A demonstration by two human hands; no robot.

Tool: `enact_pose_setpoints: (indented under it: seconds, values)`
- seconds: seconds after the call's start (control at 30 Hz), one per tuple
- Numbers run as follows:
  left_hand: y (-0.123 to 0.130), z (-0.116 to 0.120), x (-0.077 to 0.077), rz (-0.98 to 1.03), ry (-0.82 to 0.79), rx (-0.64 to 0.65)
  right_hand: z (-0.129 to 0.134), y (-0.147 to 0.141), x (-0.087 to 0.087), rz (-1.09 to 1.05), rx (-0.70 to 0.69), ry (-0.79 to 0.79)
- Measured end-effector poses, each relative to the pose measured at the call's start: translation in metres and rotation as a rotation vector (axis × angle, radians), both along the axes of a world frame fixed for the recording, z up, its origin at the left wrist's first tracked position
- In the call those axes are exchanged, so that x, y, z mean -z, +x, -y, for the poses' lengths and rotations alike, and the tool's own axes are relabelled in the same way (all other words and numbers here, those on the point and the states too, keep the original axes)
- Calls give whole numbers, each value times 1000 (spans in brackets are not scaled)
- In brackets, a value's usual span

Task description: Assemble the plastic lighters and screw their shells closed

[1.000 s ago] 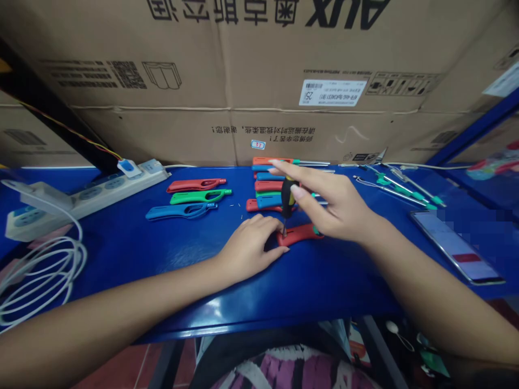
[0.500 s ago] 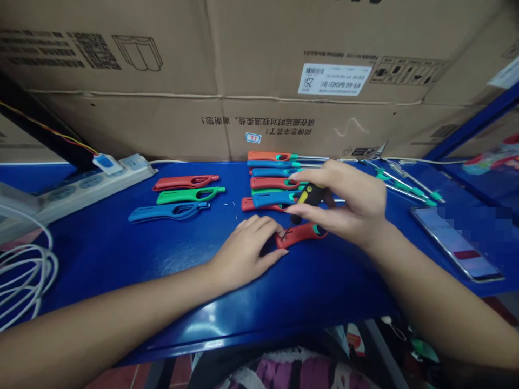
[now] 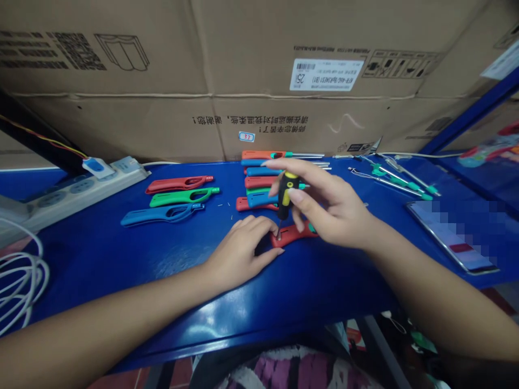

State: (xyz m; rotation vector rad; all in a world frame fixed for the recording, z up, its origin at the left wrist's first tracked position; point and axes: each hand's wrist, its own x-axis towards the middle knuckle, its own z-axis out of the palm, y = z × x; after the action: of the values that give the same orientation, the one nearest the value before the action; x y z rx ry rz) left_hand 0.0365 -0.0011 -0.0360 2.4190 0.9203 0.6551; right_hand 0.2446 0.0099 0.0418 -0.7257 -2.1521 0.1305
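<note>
1. Fingers [image 3: 308, 201] of the right hand [image 3: 340, 210] pinch the black-and-yellow screwdriver [image 3: 285, 199] by its grip, thumb against forefinger; its shaft slants down to the left end of the red lighter handle [image 3: 294, 234].
2. Left hand [image 3: 237, 249] lies on the blue desk [image 3: 324, 286], thumb and forefinger gripping that same left end; the handle lies mid-desk, its right end partly hidden by the right hand.
3. Left of the hands sit a red casing [image 3: 172, 185], a green casing [image 3: 180, 196] and a blue casing [image 3: 156, 215]; tiny screws [image 3: 220, 205] lie to their right.
4. Beyond the hands lie stacked multicoloured lighters [image 3: 259, 182]; far right, metal rods [image 3: 399, 186] with green fittings; nearer, a smartphone [image 3: 454, 237].
</note>
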Motion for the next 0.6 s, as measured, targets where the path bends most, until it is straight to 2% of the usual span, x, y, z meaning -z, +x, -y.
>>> enact_pose_setpoints:
  seconds: [0.13, 0.27, 0.3, 0.43, 0.47, 0.6]
  values:
    - [0, -1, 0, 13, -7, 4, -4, 6, 0, 58, 67, 145]
    - [0, 0, -1, 14, -14, 0, -3, 8, -1, 64, -19, -16]
    - [0, 0, -1, 16, -11, -2, -3, 8, -1, 50, -27, -15]
    - [0, 0, -1, 33, -17, 0, -2, 7, 1, 33, 47, 188]
    - [0, 0, -1, 35, -25, 2, -2, 6, 2, 25, 62, 174]
    - [0, 0, -2, 43, -53, 4, -6, 4, 5, -49, 27, -47]
